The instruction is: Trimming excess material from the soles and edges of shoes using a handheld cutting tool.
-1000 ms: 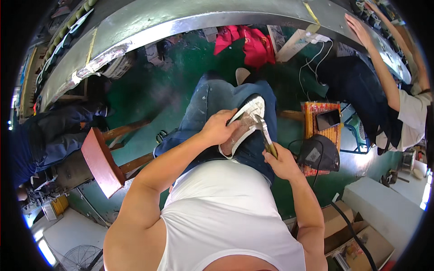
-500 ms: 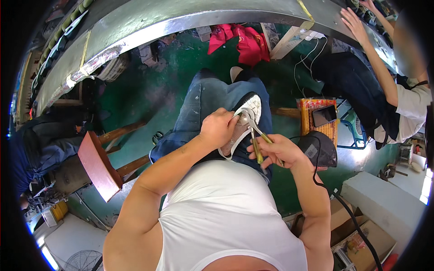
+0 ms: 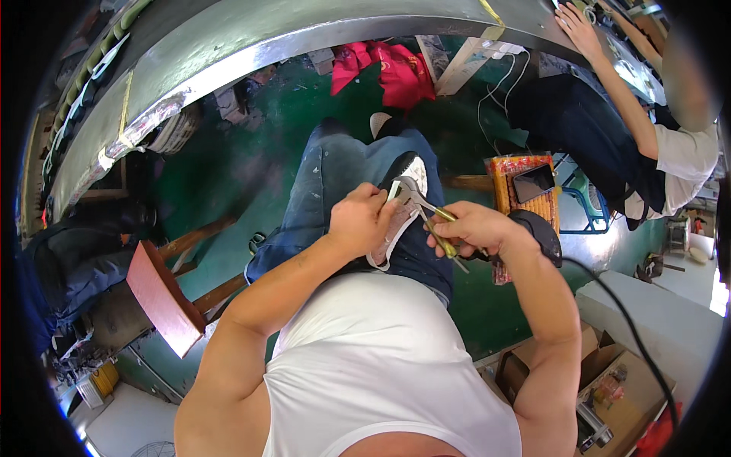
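Note:
A shoe (image 3: 391, 228) with a black end and a pale underside lies sole up on my lap, between my thighs. My left hand (image 3: 358, 219) is closed on its left edge, thumb and fingers pinching next to a small white strip. Pincers (image 3: 417, 196) with a rounded metal head and yellow-green handles rest with their jaws at that same edge, by my left fingertips. My right hand (image 3: 480, 230) is wrapped round the handles from the right. A thin metal point sticks out below the right fingers; what it belongs to is hidden.
A long metal-edged bench (image 3: 304, 42) curves across the front. Right of my knees, a phone (image 3: 534, 183) lies on a beaded seat (image 3: 502, 177) beside a dark cap-like thing. A co-worker's arm (image 3: 624, 107) reaches over the bench. A reddish-brown stool (image 3: 161, 293) stands left; cardboard boxes (image 3: 624, 404) sit lower right.
My right hand has lifted slightly and closed more firmly round the pincers' handles, which have swung upward. My left hand keeps its hold on the shoe. The whole view has shifted a little.

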Available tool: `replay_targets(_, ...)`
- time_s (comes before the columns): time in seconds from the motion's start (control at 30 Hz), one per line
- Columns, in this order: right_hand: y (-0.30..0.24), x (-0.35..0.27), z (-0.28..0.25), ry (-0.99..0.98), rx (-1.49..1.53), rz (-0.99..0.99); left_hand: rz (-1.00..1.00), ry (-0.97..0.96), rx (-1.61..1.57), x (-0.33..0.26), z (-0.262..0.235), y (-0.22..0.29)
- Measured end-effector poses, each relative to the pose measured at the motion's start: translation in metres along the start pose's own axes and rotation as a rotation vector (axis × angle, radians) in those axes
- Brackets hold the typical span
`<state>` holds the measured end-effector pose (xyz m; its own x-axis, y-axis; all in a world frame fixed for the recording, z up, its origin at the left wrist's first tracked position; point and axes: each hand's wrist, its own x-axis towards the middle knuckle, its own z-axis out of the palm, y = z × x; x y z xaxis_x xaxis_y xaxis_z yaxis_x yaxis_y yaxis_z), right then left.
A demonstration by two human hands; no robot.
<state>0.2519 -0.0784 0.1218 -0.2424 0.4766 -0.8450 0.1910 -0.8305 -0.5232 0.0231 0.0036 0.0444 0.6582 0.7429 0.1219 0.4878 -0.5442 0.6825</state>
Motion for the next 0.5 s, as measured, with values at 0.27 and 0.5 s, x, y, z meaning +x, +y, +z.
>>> replay_targets(0.27,-0.014,0.022,0.025,0.329,-0.682,-0.202,-0.740,-0.266,-1.339,0.004,0.035,-0.050)
replay_targets(0.5,0.040,0.061,0.069,0.455,-0.128,-0.269,-0.830,-0.136,-1.284,0.014,0.028,-0.036)
